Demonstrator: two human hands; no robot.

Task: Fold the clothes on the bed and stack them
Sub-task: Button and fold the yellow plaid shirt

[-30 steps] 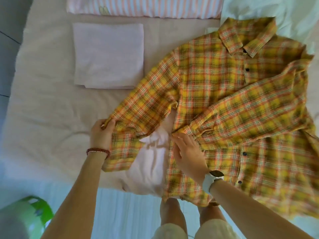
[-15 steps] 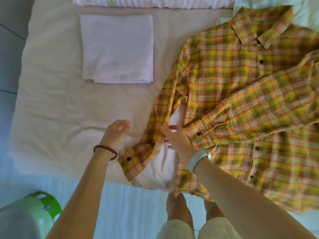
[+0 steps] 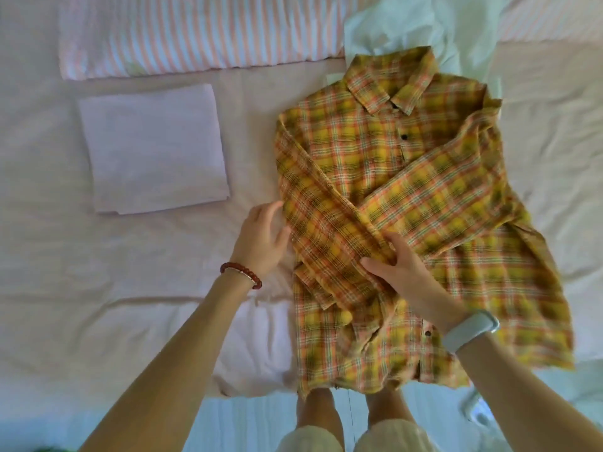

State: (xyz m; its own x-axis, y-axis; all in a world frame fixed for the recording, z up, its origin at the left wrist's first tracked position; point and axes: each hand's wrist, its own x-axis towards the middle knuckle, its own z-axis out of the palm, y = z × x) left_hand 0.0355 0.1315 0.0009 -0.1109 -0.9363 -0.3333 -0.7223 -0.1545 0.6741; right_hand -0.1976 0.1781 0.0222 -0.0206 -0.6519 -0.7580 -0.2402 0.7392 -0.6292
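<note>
One plaid shirt (image 3: 375,151) and one folded white cloth (image 3: 153,148) lie on the bed (image 3: 65,256); left hand (image 3: 261,239) spread loose beside the shirt, right hand (image 3: 401,272) flat, fingers spread, on its crossed sleeves.

No readable text, label, brand or number shows anywhere on the bed or clothes.

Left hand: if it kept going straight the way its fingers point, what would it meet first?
Probably the plaid shirt: the left hand is open, fingers aimed up-right at the folded-in sleeve edge, already about touching it.
</note>
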